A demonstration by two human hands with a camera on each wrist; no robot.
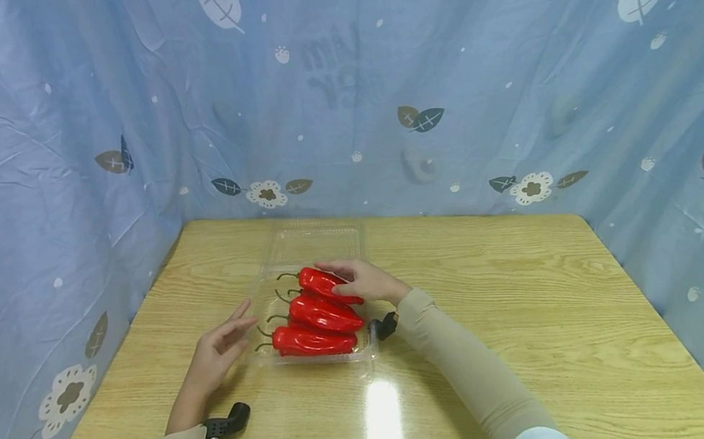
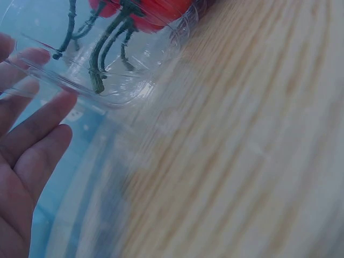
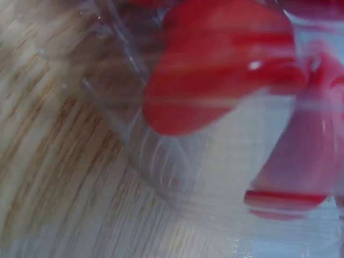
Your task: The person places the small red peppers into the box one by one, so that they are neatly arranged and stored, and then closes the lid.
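Note:
Several glossy red peppers (image 1: 316, 313) with green stems lie side by side in a clear plastic clamshell box (image 1: 369, 354), their stems toward the left. My right hand (image 1: 364, 280) is over the farthest pepper (image 1: 315, 280), thumb on its near side and fingers along its far side. In the right wrist view, red peppers (image 3: 215, 70) show blurred through the plastic, and the hand is out of sight. My left hand (image 1: 219, 347) is beside the box's left edge, fingers extended and holding nothing. The left wrist view has its fingertips at the clear rim near the green stems (image 2: 99, 64).
The box's clear lid (image 1: 316, 244) lies folded back behind it. Everything rests on a wood-grain table (image 1: 497, 290). A blue patterned curtain (image 1: 344, 90) hangs along the back and sides. Dark wrist cameras (image 1: 228, 423) are strapped to both arms.

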